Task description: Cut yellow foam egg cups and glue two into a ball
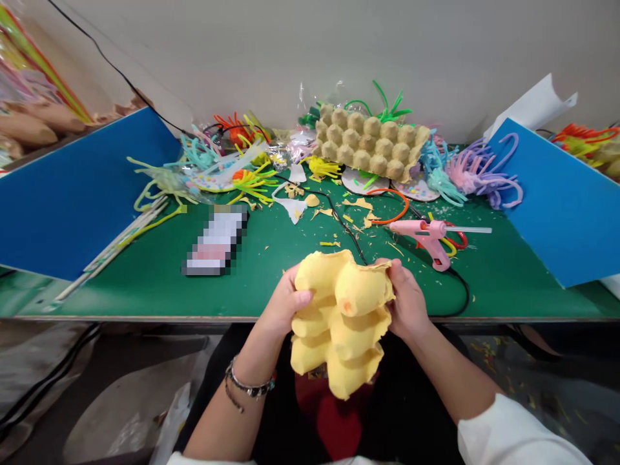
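A yellow piece of egg carton (358,332), with several bumps in two columns, is held up at the table's front edge. My left hand (285,303) grips its left side, thumb over the front. On its upper right edge my right hand (404,297) is closed, with the fingers partly behind it. The carton's edges look torn and uneven, and one bump bears a small orange spot. Beyond my right hand a pink glue gun (426,236) lies on the table with a clear glue stick in its back.
On the green table (271,287) lie a phone (216,242), yellow scraps (358,203) and thin sticks (116,245). Behind are a grey-brown egg tray (371,142) and bundles of pipe cleaners (484,171). Blue panels (87,194) stand at both sides. A black cord (343,223) crosses the middle.
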A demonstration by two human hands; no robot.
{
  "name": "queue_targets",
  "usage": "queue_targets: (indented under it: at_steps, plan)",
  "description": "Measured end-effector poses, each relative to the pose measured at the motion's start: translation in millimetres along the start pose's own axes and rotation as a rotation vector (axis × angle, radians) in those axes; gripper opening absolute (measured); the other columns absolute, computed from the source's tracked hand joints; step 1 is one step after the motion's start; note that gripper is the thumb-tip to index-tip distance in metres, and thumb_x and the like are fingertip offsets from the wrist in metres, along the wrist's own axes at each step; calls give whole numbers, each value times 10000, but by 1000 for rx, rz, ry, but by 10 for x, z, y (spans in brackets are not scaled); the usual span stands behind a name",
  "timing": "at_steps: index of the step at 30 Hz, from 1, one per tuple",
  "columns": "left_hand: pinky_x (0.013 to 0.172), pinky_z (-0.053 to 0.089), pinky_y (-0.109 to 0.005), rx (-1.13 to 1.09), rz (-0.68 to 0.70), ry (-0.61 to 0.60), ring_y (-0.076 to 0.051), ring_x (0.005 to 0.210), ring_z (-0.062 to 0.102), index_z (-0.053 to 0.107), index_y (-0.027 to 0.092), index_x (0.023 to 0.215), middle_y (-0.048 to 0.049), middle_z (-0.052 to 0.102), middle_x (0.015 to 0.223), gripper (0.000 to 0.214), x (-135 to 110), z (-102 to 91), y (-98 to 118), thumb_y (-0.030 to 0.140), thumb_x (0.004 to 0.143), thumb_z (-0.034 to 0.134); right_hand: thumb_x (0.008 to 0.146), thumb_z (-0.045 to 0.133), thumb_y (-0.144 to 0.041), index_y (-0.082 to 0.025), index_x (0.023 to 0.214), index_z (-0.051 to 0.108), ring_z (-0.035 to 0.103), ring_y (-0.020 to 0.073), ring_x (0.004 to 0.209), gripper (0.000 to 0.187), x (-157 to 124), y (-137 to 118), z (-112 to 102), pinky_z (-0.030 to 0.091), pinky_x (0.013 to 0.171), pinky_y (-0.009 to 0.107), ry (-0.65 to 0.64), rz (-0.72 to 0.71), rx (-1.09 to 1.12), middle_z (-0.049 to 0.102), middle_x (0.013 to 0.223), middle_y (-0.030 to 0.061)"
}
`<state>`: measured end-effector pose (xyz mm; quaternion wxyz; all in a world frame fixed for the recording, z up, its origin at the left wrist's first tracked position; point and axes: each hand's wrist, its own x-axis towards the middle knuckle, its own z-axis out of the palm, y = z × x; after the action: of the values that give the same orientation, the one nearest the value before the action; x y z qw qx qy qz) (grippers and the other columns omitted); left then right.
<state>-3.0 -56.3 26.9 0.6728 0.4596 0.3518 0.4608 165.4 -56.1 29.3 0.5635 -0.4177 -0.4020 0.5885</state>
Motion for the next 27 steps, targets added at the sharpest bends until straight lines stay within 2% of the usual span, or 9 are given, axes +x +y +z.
queue_targets:
  at_steps: [3,6,8,13,15,20,24,27]
  plan:
    - [746,574,-358,-36,-13,103,-303,965,697,654,208,1152,-66,757,924,543,-57,73,84,588,765,621,784,550,-682,-211,606,508,320,81,417,505,-7,2,-101,253,395,229,-118,-108,-103,390,489,-43]
    - [729,575,-355,-55,-29,117,-304,941,705,672,201,1126,-68,761,910,519,-52,94,117,576,770,627,801,589,-612,-206,777,598,350,82,491,407,-13,-24,-148,287,445,222,-228,-236,-207,448,596,-33]
    - [715,570,-344,-53,-22,118,-290,902,712,679,203,1110,-66,763,917,502,-34,92,109,569,770,636,774,642,-573,-209,867,597,383,86,530,378,-15,-54,-149,312,468,217,-230,-252,-279,484,650,-33]
    - [684,554,-298,-69,9,137,-221,786,708,692,216,1029,-42,760,928,347,-41,89,77,456,779,669,796,641,-418,-208,817,573,425,79,542,222,-25,-123,-175,334,474,196,-193,-257,-420,516,648,-40]
    - [659,550,-285,-70,21,138,-204,745,701,697,217,999,-39,758,906,327,-59,94,78,444,763,687,796,644,-403,-210,824,576,403,68,504,206,-30,-126,-199,324,444,187,-226,-248,-390,499,622,-48]
    - [691,564,-319,-46,3,112,-247,816,711,688,207,1032,-62,756,937,431,-53,97,71,533,752,665,793,662,-482,-226,897,554,286,34,335,296,-56,-118,-210,232,308,168,-344,-72,-128,420,509,-100]
    - [706,568,-335,-75,-55,52,-279,869,714,672,191,1064,-80,758,919,517,5,47,41,583,727,658,812,664,-452,-230,938,563,317,28,319,274,-61,-146,-189,255,302,153,-318,-65,-2,467,511,-100]
    - [717,567,-332,-91,-72,67,-271,866,715,668,185,1073,-75,759,894,502,9,30,34,556,736,665,832,647,-441,-224,928,575,351,31,333,248,-48,-162,-191,273,312,147,-286,-94,-6,479,511,-93]
